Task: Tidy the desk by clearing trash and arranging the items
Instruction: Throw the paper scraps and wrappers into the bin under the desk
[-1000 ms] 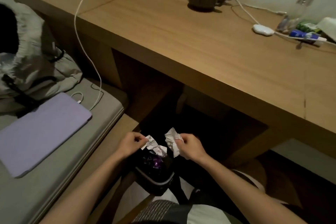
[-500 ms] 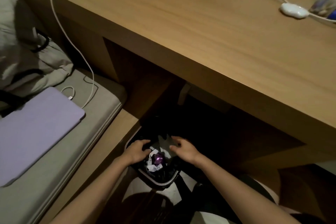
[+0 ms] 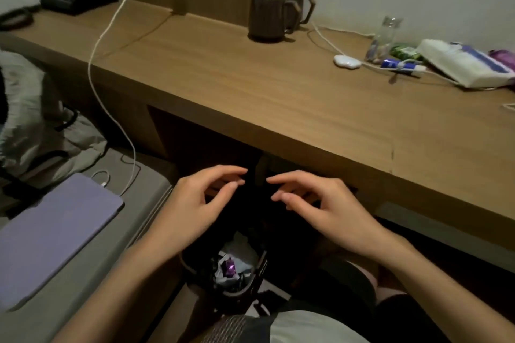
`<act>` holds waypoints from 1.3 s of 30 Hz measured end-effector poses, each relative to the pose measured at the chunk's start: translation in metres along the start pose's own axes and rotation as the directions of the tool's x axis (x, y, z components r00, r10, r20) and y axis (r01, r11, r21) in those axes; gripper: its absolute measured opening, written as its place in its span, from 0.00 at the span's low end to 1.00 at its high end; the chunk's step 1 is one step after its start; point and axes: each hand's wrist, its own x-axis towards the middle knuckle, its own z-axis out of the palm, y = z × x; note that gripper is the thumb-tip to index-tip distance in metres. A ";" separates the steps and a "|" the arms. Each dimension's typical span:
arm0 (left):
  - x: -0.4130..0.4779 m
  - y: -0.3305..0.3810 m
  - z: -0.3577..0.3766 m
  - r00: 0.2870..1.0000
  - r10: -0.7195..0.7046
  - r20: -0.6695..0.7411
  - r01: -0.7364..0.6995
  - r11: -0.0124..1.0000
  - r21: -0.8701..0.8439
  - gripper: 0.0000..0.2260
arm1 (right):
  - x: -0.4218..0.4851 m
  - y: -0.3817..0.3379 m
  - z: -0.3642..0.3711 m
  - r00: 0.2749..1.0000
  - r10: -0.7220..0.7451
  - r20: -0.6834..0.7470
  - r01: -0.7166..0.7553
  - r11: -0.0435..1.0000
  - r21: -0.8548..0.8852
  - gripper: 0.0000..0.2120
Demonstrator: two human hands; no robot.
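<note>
Though half-hidden, bin with crumpled wrappers.

A forearm hides part of the trash bin — the purple packet runs off the edge.

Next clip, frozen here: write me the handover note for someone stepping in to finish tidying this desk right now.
Left hand: open, empty, above the bin. Right hand: open, empty, level with it.
Trash bin, low down below the hands, holds crumpled paper and a purple wrapper.
Done: that trash is binned.
Left: at the desk's right end a tissue pack, blue tube, green packet and glass bottle sit clustered; two mugs stand at the back. Arrange these.
</note>
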 end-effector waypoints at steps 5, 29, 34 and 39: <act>0.026 0.090 -0.005 0.980 0.200 -0.010 -0.201 0.978 -0.048 0.13 | -0.037 -0.036 -0.074 0.955 -0.130 -0.267 0.108 0.990 -0.096 0.13; 0.212 0.205 0.192 0.895 0.375 0.243 -0.417 0.896 0.155 0.24 | -0.139 0.110 -0.277 0.772 0.192 -0.606 -0.541 0.700 -0.466 0.03; 0.244 0.211 0.226 0.899 0.372 0.232 -0.418 0.886 0.200 0.26 | -0.128 0.123 -0.288 0.834 0.141 -0.534 -0.451 0.732 -0.510 0.05; 0.270 0.217 0.253 0.882 0.415 0.224 -0.469 0.816 0.336 0.26 | -0.136 0.124 -0.293 0.818 0.191 -0.543 -0.408 0.858 -0.313 0.04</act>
